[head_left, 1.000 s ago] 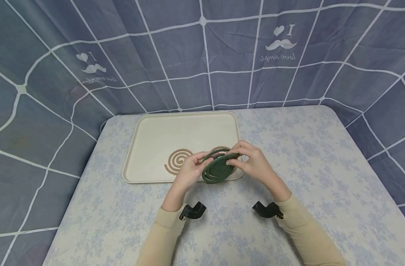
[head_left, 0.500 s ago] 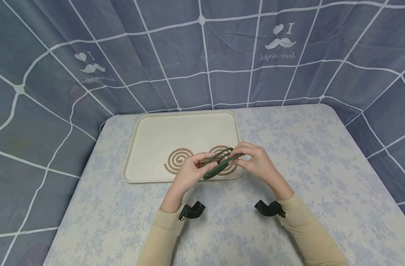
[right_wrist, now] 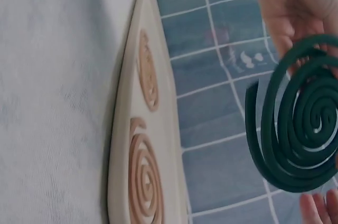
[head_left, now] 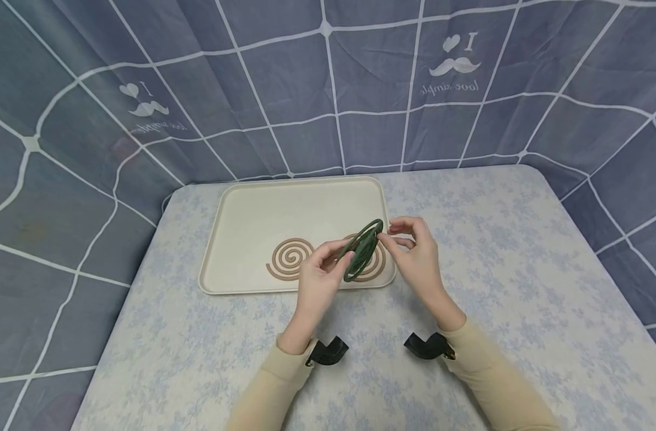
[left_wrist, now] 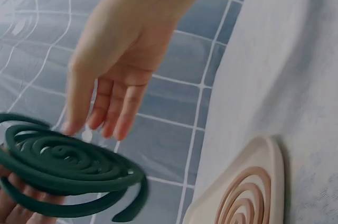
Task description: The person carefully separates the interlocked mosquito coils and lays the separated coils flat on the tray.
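Observation:
My left hand (head_left: 321, 269) pinches a green mosquito coil (head_left: 364, 246) by its left side, thumb in front and fingers behind. The coil is raised over the tray's front right part, tilted steeply, with its outer turns splayed from the tight middle. At the coil's upper right edge is my right hand (head_left: 416, 254), its thumb tip touching the edge and its other fingers loosely bent away from it. In the left wrist view the right hand (left_wrist: 124, 60) hangs above the green coil (left_wrist: 68, 163). Left-hand fingers (left_wrist: 24, 203) show beneath the coil there.
A cream tray (head_left: 285, 206) lies on the flowered tablecloth (head_left: 495, 257). Two brown mosquito coils lie flat along its front side: one at the middle (head_left: 289, 258), the other at the right (head_left: 379, 263), partly behind the green coil. A blue-grey curtain (head_left: 371, 78) stands behind the table.
The green coil has been turned from facing the camera to nearly edge-on, then tipped more upright. My left hand has moved slightly right. My right fingers have loosened from the coil's edge.

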The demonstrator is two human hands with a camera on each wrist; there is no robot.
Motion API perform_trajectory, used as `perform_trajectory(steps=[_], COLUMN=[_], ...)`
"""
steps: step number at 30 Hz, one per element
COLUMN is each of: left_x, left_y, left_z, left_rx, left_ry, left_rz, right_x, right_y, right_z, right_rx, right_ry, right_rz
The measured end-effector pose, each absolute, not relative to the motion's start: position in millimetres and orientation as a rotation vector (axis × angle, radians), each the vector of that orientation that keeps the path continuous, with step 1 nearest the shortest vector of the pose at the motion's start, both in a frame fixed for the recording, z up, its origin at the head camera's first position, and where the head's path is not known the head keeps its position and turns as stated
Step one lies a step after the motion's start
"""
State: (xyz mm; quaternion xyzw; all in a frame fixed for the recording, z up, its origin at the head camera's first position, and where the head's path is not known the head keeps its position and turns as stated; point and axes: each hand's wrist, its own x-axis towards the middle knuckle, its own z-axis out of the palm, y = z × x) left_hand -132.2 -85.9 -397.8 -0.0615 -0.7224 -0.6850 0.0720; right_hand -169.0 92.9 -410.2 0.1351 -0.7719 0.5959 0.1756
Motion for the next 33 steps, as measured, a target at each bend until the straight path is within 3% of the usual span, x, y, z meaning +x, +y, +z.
perform_trajectory(steps=[6,15,26,33], left_x=[-134.8,-143.5,-150.1,-151.1], left_y=[-82.8,-104.3,-125.0,-129.4], left_z=[-398.3,-396.8,-410.9,-412.3], left_rx=[-0.133,-0.144,-0.365,-0.393], left_ry=[-2.125,-2.014,-1.836,-1.846], left_rz=[-2.079,-2.671,-2.909,-2.964], right_x=[-165.4,-165.7,-175.4,-178.3], right_y=[93.8,100.4,116.2,123.2], right_z=[-409.2,-405.1,-402.7,-407.1], right_rx=[0.37,0.396,0.432,0.515], right_ry=[-2.232,-2.289,-2.356,-2.29], right_rz=[1.749,1.726,2.552,2.758])
